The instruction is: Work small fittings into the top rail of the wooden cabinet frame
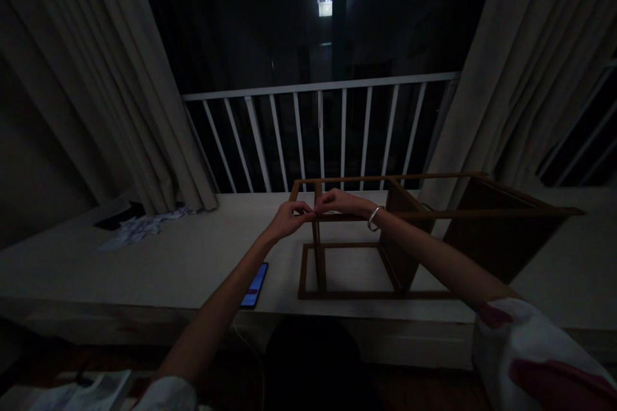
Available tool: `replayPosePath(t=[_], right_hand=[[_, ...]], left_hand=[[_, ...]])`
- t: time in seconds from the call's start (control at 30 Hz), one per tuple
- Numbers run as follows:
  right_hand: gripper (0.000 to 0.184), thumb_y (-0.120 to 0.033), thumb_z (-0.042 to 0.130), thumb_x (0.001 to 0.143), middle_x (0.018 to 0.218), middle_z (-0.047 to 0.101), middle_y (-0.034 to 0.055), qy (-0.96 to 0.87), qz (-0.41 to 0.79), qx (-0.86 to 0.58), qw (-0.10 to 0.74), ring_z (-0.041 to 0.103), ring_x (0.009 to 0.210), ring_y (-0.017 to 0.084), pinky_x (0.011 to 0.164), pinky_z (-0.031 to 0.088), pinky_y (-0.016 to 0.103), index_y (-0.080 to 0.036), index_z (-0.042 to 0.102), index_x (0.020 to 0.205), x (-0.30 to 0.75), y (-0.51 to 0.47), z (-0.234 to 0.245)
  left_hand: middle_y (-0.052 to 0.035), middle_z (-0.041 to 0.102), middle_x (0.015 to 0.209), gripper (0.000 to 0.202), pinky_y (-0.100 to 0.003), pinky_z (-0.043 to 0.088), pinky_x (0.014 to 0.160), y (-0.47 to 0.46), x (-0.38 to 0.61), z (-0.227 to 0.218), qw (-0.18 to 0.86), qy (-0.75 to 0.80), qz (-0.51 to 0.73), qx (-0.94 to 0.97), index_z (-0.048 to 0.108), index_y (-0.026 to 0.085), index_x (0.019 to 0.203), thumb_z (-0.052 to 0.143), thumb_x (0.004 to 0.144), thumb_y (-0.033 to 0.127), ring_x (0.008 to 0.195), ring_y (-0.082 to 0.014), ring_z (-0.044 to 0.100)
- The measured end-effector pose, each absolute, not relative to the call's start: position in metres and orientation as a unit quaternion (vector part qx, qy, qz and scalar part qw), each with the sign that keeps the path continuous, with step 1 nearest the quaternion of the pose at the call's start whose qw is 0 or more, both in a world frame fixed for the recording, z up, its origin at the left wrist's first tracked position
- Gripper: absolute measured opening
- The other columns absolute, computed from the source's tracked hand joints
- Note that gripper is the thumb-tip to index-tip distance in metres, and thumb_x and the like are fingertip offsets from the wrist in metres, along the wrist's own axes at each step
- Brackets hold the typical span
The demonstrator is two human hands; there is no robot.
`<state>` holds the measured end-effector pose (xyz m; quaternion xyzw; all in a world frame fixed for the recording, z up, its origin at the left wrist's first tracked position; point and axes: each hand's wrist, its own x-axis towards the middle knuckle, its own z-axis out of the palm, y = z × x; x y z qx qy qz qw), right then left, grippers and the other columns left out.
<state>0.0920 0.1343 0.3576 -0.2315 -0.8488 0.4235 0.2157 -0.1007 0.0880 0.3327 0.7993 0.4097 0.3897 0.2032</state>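
A brown wooden frame (351,250), like a small shelf or table lying on its side, rests on a long pale ledge (183,263). My left hand (288,218) and my right hand (340,203) meet at the frame's upper left corner, where a post joins the top rail. Both hands have their fingers curled and pinched at that joint. What the fingertips hold, if anything, is too small and dark to make out. A silver bangle (373,218) sits on my right wrist.
A phone (254,284) with a lit screen lies on the ledge near its front edge, a cable hanging from it. Crumpled paper (139,227) and a dark flat object (118,214) lie at the left. Curtains (110,77) flank a white railing (318,135).
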Motion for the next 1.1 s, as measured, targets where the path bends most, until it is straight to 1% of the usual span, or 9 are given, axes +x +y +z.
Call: replayPosePath(t=[0.1, 0.23, 0.43, 0.6, 0.73, 0.93, 1.1], right_hand=[[0.036, -0.044, 0.057, 0.066, 0.065, 0.056, 0.0005, -0.851, 0.407, -0.244, 0.223, 0.046, 0.063, 0.009, 0.060, 0.035, 0.021, -0.009, 0.062, 0.071, 0.092, 0.133, 0.358], [0.040, -0.048, 0.056, 0.065, 0.065, 0.054, 0.0003, -0.850, 0.396, -0.257, 0.235, 0.044, 0.061, 0.008, 0.057, 0.033, 0.020, -0.009, 0.062, 0.072, 0.092, 0.131, 0.358], [0.046, -0.052, 0.049, 0.070, 0.061, 0.050, 0.0006, -0.853, 0.352, -0.281, 0.264, 0.039, 0.055, 0.007, 0.051, 0.030, 0.020, -0.007, 0.061, 0.072, 0.092, 0.126, 0.360], [0.048, -0.052, 0.042, 0.074, 0.061, 0.051, 0.0003, -0.896, 0.271, -0.271, 0.225, 0.040, 0.054, 0.007, 0.050, 0.029, 0.019, -0.008, 0.060, 0.070, 0.091, 0.116, 0.364], [0.047, -0.050, 0.040, 0.076, 0.059, 0.052, 0.0010, -0.914, 0.202, -0.284, 0.210, 0.041, 0.053, 0.007, 0.050, 0.028, 0.019, -0.008, 0.059, 0.066, 0.096, 0.109, 0.371], [0.051, -0.052, 0.037, 0.076, 0.050, 0.046, -0.0005, -0.905, 0.151, -0.350, 0.187, 0.034, 0.046, 0.005, 0.045, 0.020, 0.021, -0.008, 0.059, 0.061, 0.104, 0.097, 0.377], [0.045, -0.047, 0.041, 0.075, 0.051, 0.045, -0.0012, -0.917, 0.086, -0.355, 0.160, 0.033, 0.046, 0.004, 0.046, 0.018, 0.021, -0.009, 0.061, 0.061, 0.094, 0.087, 0.385]], left_hand=[[-0.0020, 0.061, 0.067, 0.027, -0.023, 0.039, 0.059, 0.086, -0.100, 0.334, 0.206, 0.413, 0.389, 0.797, 0.063, 0.014, 0.072, 0.055, 0.069, 0.039, 0.064, -0.0119, 0.053], [-0.0012, 0.061, 0.066, 0.025, -0.022, 0.038, 0.057, 0.085, -0.099, 0.335, 0.201, 0.413, 0.390, 0.798, 0.063, 0.015, 0.072, 0.055, 0.069, 0.038, 0.062, -0.0110, 0.052], [-0.0006, 0.060, 0.066, 0.024, -0.021, 0.038, 0.057, 0.087, -0.099, 0.333, 0.193, 0.391, 0.398, 0.808, 0.063, 0.015, 0.071, 0.054, 0.070, 0.038, 0.061, -0.0102, 0.051], [-0.0011, 0.061, 0.067, 0.026, -0.021, 0.039, 0.057, 0.087, -0.100, 0.333, 0.191, 0.407, 0.391, 0.803, 0.063, 0.014, 0.072, 0.055, 0.070, 0.039, 0.060, -0.0099, 0.051], [-0.0020, 0.062, 0.068, 0.027, -0.022, 0.040, 0.058, 0.086, -0.100, 0.334, 0.188, 0.404, 0.396, 0.803, 0.063, 0.014, 0.073, 0.055, 0.069, 0.040, 0.062, -0.0108, 0.052], [-0.0026, 0.062, 0.070, 0.030, -0.022, 0.041, 0.059, 0.084, -0.099, 0.334, 0.191, 0.418, 0.393, 0.797, 0.063, 0.014, 0.074, 0.056, 0.068, 0.042, 0.065, -0.0117, 0.054], [-0.0020, 0.063, 0.072, 0.030, -0.021, 0.041, 0.060, 0.086, -0.100, 0.333, 0.184, 0.420, 0.381, 0.803, 0.063, 0.014, 0.077, 0.054, 0.070, 0.041, 0.064, -0.0108, 0.055]])
